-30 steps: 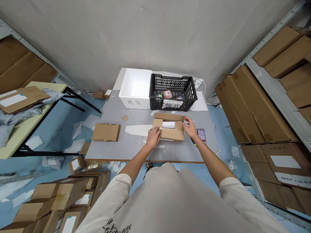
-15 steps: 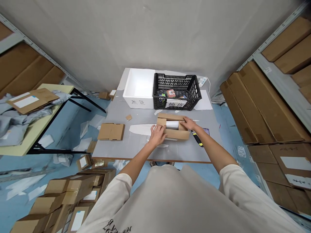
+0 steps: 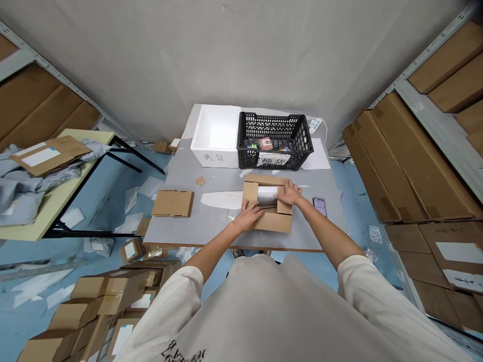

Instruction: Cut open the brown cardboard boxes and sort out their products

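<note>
the open cardboard box [image 3: 273,222] sits on the table [image 3: 219,231] straight in front of you, its long axis running left to right across your body. the white roll [image 3: 267,195] lies inside, apparently along that same axis, between the 2 end flaps; you can't see either of its ends clearly.

your right hand [image 3: 289,193] is at the box's right end, towards the far corner, its thumb spread from the fingers and reaching in beside the roll. your left hand [image 3: 248,216] is lower, at the near left corner, fingers bent over the cardboard; whether they grip it or just rest there, you can't tell. so your right hand is nearer the roll, and your left is nearer your body.

beyond the box is the black crate [image 3: 249,160], with the white foam box [image 3: 215,158] on its left. the phone [image 3: 319,206] lies to the right of your right hand, and the closed carton [image 3: 172,203] well off to your left.
</note>
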### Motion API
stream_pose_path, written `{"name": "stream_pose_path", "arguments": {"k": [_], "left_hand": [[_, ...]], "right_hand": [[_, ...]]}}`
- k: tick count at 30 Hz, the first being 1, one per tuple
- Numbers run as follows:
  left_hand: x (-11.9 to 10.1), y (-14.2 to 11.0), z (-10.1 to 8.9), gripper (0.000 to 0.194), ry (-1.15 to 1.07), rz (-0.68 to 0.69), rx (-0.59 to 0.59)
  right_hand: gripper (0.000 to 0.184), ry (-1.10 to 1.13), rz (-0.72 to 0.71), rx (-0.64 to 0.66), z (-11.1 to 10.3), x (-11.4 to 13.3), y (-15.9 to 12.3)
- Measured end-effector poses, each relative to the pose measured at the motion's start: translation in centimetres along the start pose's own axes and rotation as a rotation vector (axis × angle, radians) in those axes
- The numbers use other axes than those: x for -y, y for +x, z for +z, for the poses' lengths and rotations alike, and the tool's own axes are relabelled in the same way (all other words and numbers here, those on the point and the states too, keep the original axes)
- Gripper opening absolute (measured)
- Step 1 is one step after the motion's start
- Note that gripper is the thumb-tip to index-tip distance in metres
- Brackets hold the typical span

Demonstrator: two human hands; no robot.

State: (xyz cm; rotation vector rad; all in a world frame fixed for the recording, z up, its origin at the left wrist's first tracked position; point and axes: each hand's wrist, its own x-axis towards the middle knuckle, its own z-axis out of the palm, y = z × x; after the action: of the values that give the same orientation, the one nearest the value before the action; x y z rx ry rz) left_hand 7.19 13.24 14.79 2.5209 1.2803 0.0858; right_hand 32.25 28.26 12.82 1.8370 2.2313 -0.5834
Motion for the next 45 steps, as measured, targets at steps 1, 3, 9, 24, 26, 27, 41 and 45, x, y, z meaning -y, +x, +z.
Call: {"name": "stream_pose_path", "arguments": {"k": [1,3,9,24,26,27,41,45], "left_hand": [[-0.1,0.0,-0.1,0.061,0.016,-0.011,-0.003],[-0.2,-0.5,-0.6,0.065,0.04,-0.053,-0.051],[0.7,-4.2,-1.9,0.079,0.09,-0.37,-0.224],[7.0,3.9,-4.3,0.146,0.055,-0.315,0.19],[7.4,4.8,-4.3,0.148,0.051,-0.308,0.223],[7.6,5.1,-4.2,0.149,0.041,-0.304,0.233],[9.1,4.8,-2.6,0.148,-0.001,-0.277,0.206],[9.4,4.3,-2.5,0.149,-0.023,-0.262,0.178]], "right_hand": [[0.103,0.007,0.007,0.0,0.1,0.0,0.0],[0.103,0.027,0.02,0.003,0.2,-0.1,0.1],[0.102,0.111,0.013,0.027,0.1,-0.8,0.2],[0.083,0.461,-0.132,-0.07,-1.3,-4.4,-1.8],[0.075,0.509,-0.141,-0.145,-1.4,-5.7,-2.7],[0.073,0.529,-0.125,-0.181,-1.4,-6.4,-3.2],[0.051,0.279,0.057,-0.33,1.0,-7.7,-6.3],[0.039,-0.011,-0.165,-0.355,-2.2,-3.3,-6.2]]}}
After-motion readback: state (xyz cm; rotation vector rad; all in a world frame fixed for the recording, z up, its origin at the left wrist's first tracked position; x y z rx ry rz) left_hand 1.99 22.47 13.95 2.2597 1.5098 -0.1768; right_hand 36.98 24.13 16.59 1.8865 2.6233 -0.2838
